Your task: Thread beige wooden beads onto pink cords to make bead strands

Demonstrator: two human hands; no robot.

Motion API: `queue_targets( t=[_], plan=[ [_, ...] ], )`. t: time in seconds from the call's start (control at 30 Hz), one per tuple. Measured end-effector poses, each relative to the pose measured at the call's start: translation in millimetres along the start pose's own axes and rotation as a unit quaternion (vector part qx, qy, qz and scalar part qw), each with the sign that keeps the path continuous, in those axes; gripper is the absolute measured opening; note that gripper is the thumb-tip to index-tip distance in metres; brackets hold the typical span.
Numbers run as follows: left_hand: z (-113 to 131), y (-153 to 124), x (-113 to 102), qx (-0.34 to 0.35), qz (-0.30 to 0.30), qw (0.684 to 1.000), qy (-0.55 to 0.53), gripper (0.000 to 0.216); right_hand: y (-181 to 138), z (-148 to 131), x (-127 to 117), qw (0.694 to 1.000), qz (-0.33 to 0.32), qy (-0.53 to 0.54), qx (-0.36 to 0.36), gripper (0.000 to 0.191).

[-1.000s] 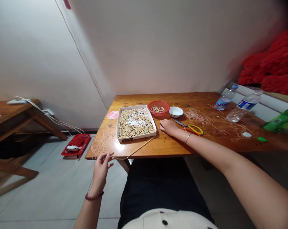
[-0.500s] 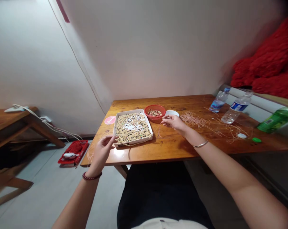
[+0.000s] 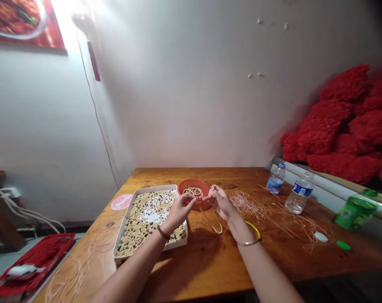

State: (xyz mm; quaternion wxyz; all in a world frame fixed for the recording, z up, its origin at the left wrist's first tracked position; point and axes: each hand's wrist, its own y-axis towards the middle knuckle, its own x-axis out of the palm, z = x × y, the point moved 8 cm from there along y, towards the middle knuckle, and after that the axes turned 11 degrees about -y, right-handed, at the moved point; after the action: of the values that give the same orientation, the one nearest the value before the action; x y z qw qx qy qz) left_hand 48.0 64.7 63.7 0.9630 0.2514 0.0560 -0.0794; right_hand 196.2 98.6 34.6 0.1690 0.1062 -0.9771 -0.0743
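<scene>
My left hand and my right hand meet above the table, fingertips pinched together just in front of a red plastic basket holding coiled bead strands. A strand of small tan beads hangs in a loop from my right hand, and a thin cord seems to run between both pinches. My left hand is over the white tray of mixed tan, black and green beads. Scissors with yellow handles lie mostly hidden behind my right forearm.
Loose pinkish cords spread across the wooden table, with more on its near left corner. Two water bottles, a green jar and small lids stand at right. Red yarn is piled behind. A red basket sits on the floor.
My hands have come together above the table, and the bead strand has risen from the tray's front edge. The view has tilted up, showing more wall and red yarn.
</scene>
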Motion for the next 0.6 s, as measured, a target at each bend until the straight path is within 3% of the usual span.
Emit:
queue_targets(
  t=[0.17, 0.23, 0.4, 0.6],
  plan=[
    [-38.6, -7.6, 7.0, -0.043, 0.001, 0.997, -0.066, 0.023, 1.1, 34.3, 0.7, 0.998, -0.003, -0.062, 0.026, 0.030],
    [-42.0, -13.1, 13.4, -0.056, -0.028, 0.997, -0.049, 0.023, -1.9, 41.2, 9.2, 0.996, -0.031, -0.069, 0.044, 0.027],
    [-43.2, -22.3, 8.9, -0.082, 0.035, 0.992, -0.088, 0.042, -6.8, 41.5, 13.8, 0.999, -0.026, 0.004, 0.042, 0.026],
    [-42.6, -25.8, 12.2, -0.057, 0.026, 0.995, -0.079, 0.038, -10.8, 40.6, 19.5, 0.998, -0.050, 0.013, 0.024, 0.020]
  ],
)
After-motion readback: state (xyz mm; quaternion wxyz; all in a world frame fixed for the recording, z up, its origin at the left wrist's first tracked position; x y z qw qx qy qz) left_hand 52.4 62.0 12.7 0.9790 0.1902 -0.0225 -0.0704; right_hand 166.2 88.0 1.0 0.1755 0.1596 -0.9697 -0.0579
